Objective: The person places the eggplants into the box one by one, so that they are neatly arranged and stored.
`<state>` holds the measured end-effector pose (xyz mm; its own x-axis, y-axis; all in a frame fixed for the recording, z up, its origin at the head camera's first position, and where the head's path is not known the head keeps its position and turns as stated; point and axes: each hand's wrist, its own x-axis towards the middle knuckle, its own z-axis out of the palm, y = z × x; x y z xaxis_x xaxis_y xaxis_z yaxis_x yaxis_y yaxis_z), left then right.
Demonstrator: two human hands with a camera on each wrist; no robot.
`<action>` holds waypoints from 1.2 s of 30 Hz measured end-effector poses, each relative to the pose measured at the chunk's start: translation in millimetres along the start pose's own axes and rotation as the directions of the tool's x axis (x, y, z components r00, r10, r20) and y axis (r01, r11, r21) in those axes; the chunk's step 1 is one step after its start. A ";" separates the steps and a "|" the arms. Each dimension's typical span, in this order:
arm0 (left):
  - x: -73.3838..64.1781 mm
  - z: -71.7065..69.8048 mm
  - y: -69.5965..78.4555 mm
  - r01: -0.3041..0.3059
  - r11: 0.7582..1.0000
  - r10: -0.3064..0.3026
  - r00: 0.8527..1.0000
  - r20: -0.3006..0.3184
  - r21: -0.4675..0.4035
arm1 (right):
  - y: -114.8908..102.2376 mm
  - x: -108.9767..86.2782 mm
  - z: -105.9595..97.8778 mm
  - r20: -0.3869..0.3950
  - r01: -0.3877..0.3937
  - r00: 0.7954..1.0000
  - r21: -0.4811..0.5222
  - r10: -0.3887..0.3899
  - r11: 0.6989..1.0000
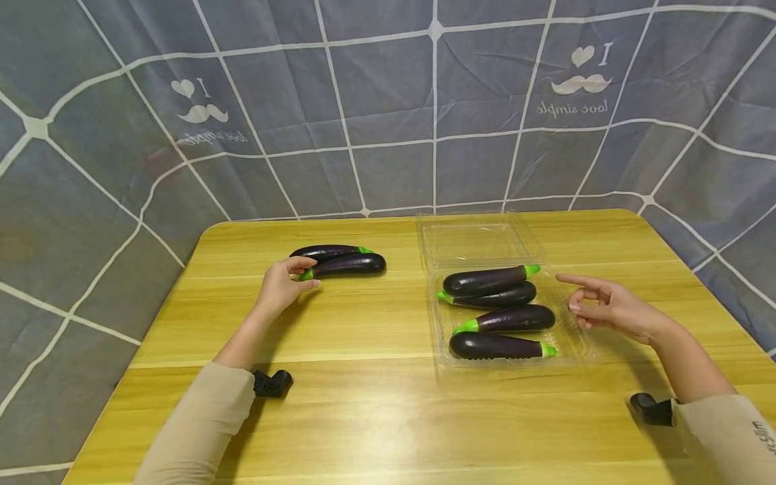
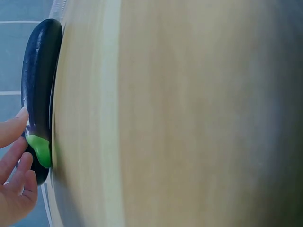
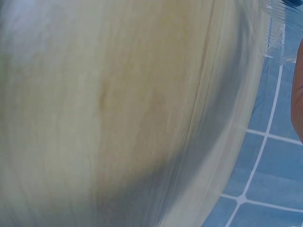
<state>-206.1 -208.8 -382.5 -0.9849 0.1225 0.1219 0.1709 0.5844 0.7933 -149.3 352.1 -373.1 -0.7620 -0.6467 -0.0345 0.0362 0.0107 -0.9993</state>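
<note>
My left hand [image 1: 283, 286] is at the green stem end of an eggplant [image 1: 354, 265] on the left of the table, its thumb and fingers spread around that end. A second eggplant [image 1: 327, 252] lies just behind the first. In the left wrist view the fingers are close against the eggplant [image 2: 40, 75]; firm contact is unclear. A clear plastic container [image 1: 572, 340] with several eggplants [image 1: 506, 318] in it sits right of centre. Beside its right wall hovers my right hand [image 1: 624, 311], index finger extended, other fingers loosely bent, holding nothing.
The container's transparent lid [image 1: 479, 241] is folded back towards the rear of the wooden table [image 1: 364, 417]. A grey curtain with white lines [image 1: 394, 101] hangs behind the table and at both sides. Black wrist mounts [image 1: 273, 383] stick out from both sleeves.
</note>
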 end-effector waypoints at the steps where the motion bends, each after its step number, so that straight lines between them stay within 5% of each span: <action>1: 0.2 -0.1 -0.4 0.003 1.000 -0.003 1.000 0.003 -0.001 | -0.1 0.0 0.0 0.000 0.000 1.000 0.000 0.000 1.000; 20: 0.9 1.5 -3.5 0.016 0.999 -0.017 0.999 0.038 0.049 | 1.9 -2.4 1.4 -0.005 -0.001 1.000 0.021 0.001 1.000; 28: 2.5 4.2 -3.0 0.011 0.996 -0.016 0.998 0.058 0.084 | 3.9 -2.5 2.1 -0.082 -0.049 0.996 -0.070 0.044 0.996; 36: 2.4 5.5 -2.1 0.027 0.995 -0.035 0.996 0.085 0.094 | 2.3 -1.4 0.8 -0.070 -0.035 0.997 -0.059 0.031 0.998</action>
<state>-208.7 -205.3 -387.1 -0.9845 0.1699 0.0426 0.1459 0.6607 0.7364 -147.6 352.4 -375.4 -0.8040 -0.5909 -0.0665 0.0248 0.0784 -0.9966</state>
